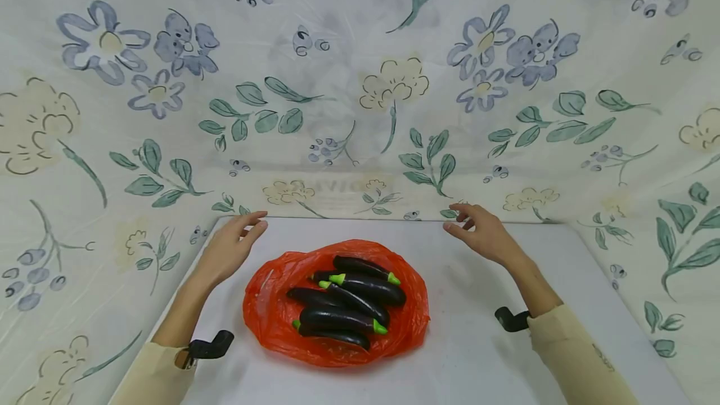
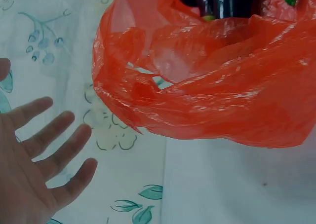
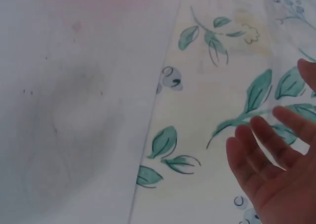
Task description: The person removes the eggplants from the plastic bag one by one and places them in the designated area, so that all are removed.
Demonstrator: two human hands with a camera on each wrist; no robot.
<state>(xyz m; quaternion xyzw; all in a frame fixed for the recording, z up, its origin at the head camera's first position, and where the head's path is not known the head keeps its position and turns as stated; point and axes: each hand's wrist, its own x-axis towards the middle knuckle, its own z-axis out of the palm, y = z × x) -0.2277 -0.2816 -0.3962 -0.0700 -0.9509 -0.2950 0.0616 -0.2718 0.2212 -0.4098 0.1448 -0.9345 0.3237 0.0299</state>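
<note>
Several dark eggplants (image 1: 343,308) with green stem ends lie in a spread-out red plastic bag (image 1: 264,314) on the white table. Beyond the bag's left side, my left hand (image 1: 232,245) hovers with nothing in its fingers. In the left wrist view that hand (image 2: 44,155) has its fingers spread, apart from the bag's crumpled edge (image 2: 207,115). My right hand (image 1: 478,233) is held up to the right of the bag, holding nothing. Its fingers are loosely bent in the right wrist view, where the hand (image 3: 276,169) appears at the lower right.
A white tabletop (image 1: 467,342) lies under the bag. Behind it and at both sides hangs a pale cloth (image 1: 349,61) printed with flowers and leaves. Black wrist mounts (image 1: 210,345) sit at both sleeve cuffs.
</note>
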